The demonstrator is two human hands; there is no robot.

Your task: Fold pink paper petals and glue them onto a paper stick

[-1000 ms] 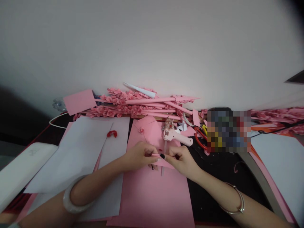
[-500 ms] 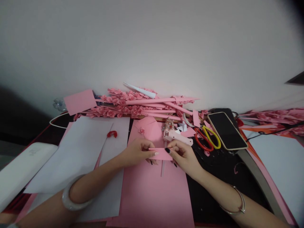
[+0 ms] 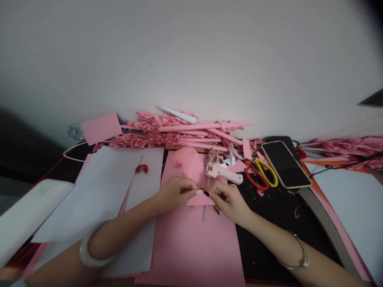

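A small piece of pink paper [image 3: 200, 200] is pinched between both hands over a large pink sheet [image 3: 197, 247]. My left hand [image 3: 176, 194] grips its upper edge from the left, thumb and fingers pressed together. From the right, my right hand [image 3: 229, 199] closes on the same edge, its thumb nearly meeting the left one. Fingers cover much of the upper edge. Just beyond the hands lie a pale pink glue gun [image 3: 223, 172] and a small pink paper flower [image 3: 178, 164]. A clear glue stick [image 3: 205, 214] shows below the paper.
Red-and-yellow-handled scissors [image 3: 261, 174] and a phone [image 3: 286, 164] lie to the right. White sheets [image 3: 89, 191] cover the left side, with a red curled object [image 3: 141, 168] on them. Pink paper flower stems [image 3: 191, 128] are piled along the wall.
Both hands have drawn closer together along the paper's upper edge. The paper now shows as a smaller, wedge-like shape beneath the fingers.
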